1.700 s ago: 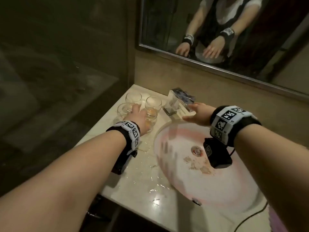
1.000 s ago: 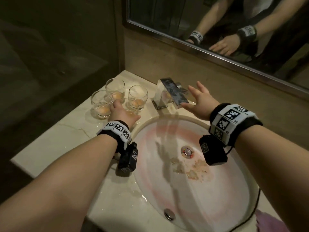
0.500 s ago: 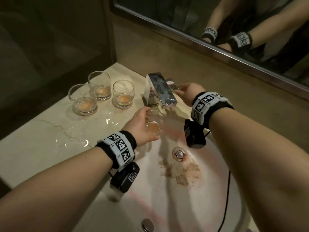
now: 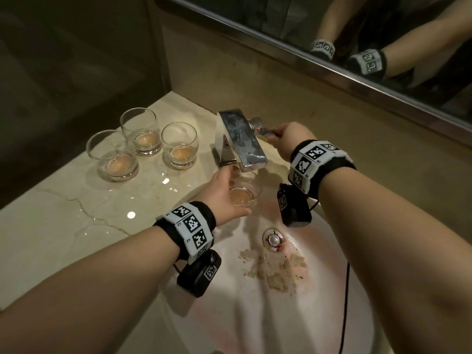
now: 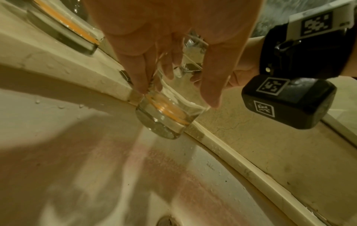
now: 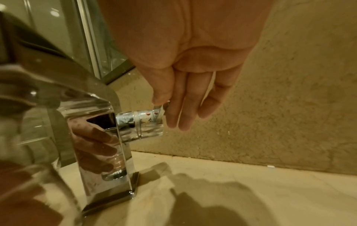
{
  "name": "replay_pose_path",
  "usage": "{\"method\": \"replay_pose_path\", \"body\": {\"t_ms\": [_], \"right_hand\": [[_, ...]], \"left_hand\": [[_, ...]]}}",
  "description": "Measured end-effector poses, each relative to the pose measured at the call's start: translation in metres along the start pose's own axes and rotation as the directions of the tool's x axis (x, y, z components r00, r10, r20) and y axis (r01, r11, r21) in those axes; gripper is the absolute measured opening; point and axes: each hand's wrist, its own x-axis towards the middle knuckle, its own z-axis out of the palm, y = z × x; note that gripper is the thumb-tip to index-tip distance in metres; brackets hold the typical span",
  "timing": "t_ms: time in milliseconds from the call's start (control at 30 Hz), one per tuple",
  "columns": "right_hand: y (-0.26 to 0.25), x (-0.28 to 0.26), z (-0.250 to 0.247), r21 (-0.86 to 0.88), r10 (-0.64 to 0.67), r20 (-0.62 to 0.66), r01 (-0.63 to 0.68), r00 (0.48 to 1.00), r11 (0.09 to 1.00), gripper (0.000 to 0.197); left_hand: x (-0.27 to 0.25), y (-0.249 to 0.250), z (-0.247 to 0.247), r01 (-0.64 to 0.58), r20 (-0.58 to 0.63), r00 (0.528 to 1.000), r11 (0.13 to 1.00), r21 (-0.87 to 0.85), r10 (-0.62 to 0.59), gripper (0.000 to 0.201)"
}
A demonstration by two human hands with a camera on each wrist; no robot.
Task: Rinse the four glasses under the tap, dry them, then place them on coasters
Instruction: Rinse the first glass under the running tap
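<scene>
My left hand (image 4: 224,192) grips a short clear glass (image 4: 244,196) with an orange residue at its bottom, holding it upright over the sink just below the chrome tap spout (image 4: 242,141). In the left wrist view the thumb and fingers of that hand (image 5: 176,96) wrap the glass (image 5: 168,116). My right hand (image 4: 288,139) pinches the tap handle (image 4: 260,129) on the tap's right side; the right wrist view shows this hand (image 6: 168,110) with thumb and fingers on the handle (image 6: 141,120). No water stream shows. Three more glasses (image 4: 112,155) (image 4: 141,131) (image 4: 180,145) with the same residue stand on the counter at left.
The white sink (image 4: 255,315) holds brownish residue (image 4: 275,272) beside the drain (image 4: 273,238). The marble counter (image 4: 63,226) has wet patches (image 4: 163,181) near the glasses. A wall and mirror (image 4: 332,34) run behind the tap. A black cable (image 4: 346,290) crosses the basin's right side.
My left hand lifted one glass out of the group on the counter and brought it right, under the spout. My right hand moved from beside the tap onto its handle.
</scene>
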Motion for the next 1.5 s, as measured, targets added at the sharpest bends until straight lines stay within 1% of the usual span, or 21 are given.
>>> {"method": "replay_pose_path", "body": {"t_ms": [67, 133, 333, 367, 467, 500, 600, 667, 733, 900, 967, 1033, 1100, 1167, 1233, 1267, 1333, 1367, 1400, 1467, 1500], "right_hand": [[0.002, 0.001, 0.000, 0.032, -0.002, -0.006, 0.002, 1.000, 0.999, 0.034], [0.003, 0.000, -0.002, 0.043, -0.007, 0.015, 0.006, 1.000, 0.999, 0.034], [0.001, 0.001, -0.006, 0.083, -0.034, 0.106, 0.026, 0.994, 0.996, 0.039], [0.003, 0.001, -0.003, 0.110, -0.043, 0.097, 0.033, 0.994, 0.993, 0.038], [0.008, -0.001, 0.009, 0.242, -0.035, 0.000, 0.034, 0.999, 0.970, 0.036], [0.008, -0.003, 0.008, 0.245, -0.032, -0.002, 0.032, 0.999, 0.969, 0.036], [0.005, -0.003, 0.002, 0.147, -0.036, 0.069, 0.026, 0.997, 0.989, 0.038], [0.003, -0.002, 0.001, 0.111, -0.042, 0.061, 0.035, 0.997, 0.993, 0.038], [0.005, 0.000, 0.003, 0.106, -0.042, 0.049, 0.037, 0.998, 0.994, 0.038], [0.004, -0.003, 0.000, 0.134, -0.038, 0.072, 0.028, 0.997, 0.991, 0.037], [0.004, -0.004, 0.002, 0.142, -0.044, 0.056, 0.035, 0.997, 0.989, 0.037], [0.006, -0.007, 0.010, 0.184, -0.045, 0.007, 0.043, 0.999, 0.982, 0.042], [0.012, -0.015, 0.020, 0.288, -0.045, -0.006, 0.045, 0.999, 0.956, 0.058], [0.021, -0.027, 0.033, 0.403, -0.065, 0.047, 0.040, 0.997, 0.914, 0.081], [0.032, -0.038, 0.050, 0.443, -0.120, 0.134, 0.049, 0.984, 0.895, 0.092], [0.036, -0.043, 0.058, 0.443, -0.165, 0.201, 0.061, 0.966, 0.894, 0.095], [0.043, -0.050, 0.076, 0.442, -0.244, 0.335, 0.077, 0.910, 0.894, 0.101], [0.045, -0.054, 0.083, 0.438, -0.264, 0.370, 0.083, 0.891, 0.895, 0.103], [0.046, -0.058, 0.086, 0.448, -0.281, 0.372, 0.094, 0.884, 0.889, 0.103], [0.044, -0.064, 0.091, 0.531, -0.287, 0.332, 0.074, 0.898, 0.844, 0.095], [0.043, -0.068, 0.093, 0.604, -0.272, 0.333, 0.017, 0.903, 0.797, 0.088]], "left_hand": [[0.003, 0.000, 0.000, -0.009, -0.014, 1.000, 0.999, -0.034, 0.008, 0.098], [0.005, 0.001, 0.000, -0.019, -0.026, 0.999, 0.999, -0.039, 0.018, 0.095], [0.008, 0.003, 0.002, -0.017, -0.023, 1.000, 0.999, 0.038, 0.018, 0.095], [0.008, 0.003, 0.003, -0.016, -0.019, 1.000, 0.999, 0.044, 0.017, 0.095], [0.009, 0.003, 0.004, -0.007, -0.016, 1.000, 1.000, 0.030, 0.008, 0.095], [0.010, 0.003, 0.004, -0.002, -0.016, 1.000, 1.000, 0.029, 0.002, 0.095], [0.011, 0.004, 0.005, -0.001, -0.030, 1.000, 0.999, 0.032, 0.002, 0.096], [0.010, 0.005, 0.004, -0.005, -0.039, 0.999, 0.999, 0.043, 0.007, 0.098], [0.010, 0.004, 0.003, -0.003, -0.039, 0.999, 0.999, 0.047, 0.005, 0.098], [0.009, 0.004, 0.001, 0.026, -0.045, 0.999, 0.998, 0.063, -0.023, 0.098], [0.008, 0.005, 0.002, 0.026, -0.041, 0.999, 0.997, 0.069, -0.023, 0.099], [0.008, 0.005, 0.002, 0.025, -0.038, 0.999, 0.998, 0.066, -0.023, 0.099], [0.008, 0.004, 0.003, 0.043, -0.030, 0.999, 0.998, 0.052, -0.041, 0.099], [0.007, 0.003, 0.004, 0.073, -0.029, 0.997, 0.997, 0.012, -0.073, 0.099], [0.005, 0.003, 0.004, 0.105, -0.026, 0.994, 0.993, -0.059, -0.107, 0.099], [0.004, 0.004, 0.003, 0.116, -0.025, 0.993, 0.989, -0.096, -0.119, 0.098], [0.002, 0.006, 0.004, 0.143, -0.006, 0.989, 0.977, -0.158, -0.146, 0.096], [0.001, 0.005, 0.007, 0.166, 0.009, 0.986, 0.967, -0.196, -0.167, 0.095], [0.000, 0.006, 0.009, 0.181, 0.019, 0.983, 0.956, -0.232, -0.181, 0.093], [-0.003, 0.004, 0.015, 0.225, 0.033, 0.974, 0.921, -0.319, -0.226, 0.087], [-0.005, 0.003, 0.020, 0.244, 0.041, 0.968, 0.901, -0.358, -0.246, 0.083]]}}
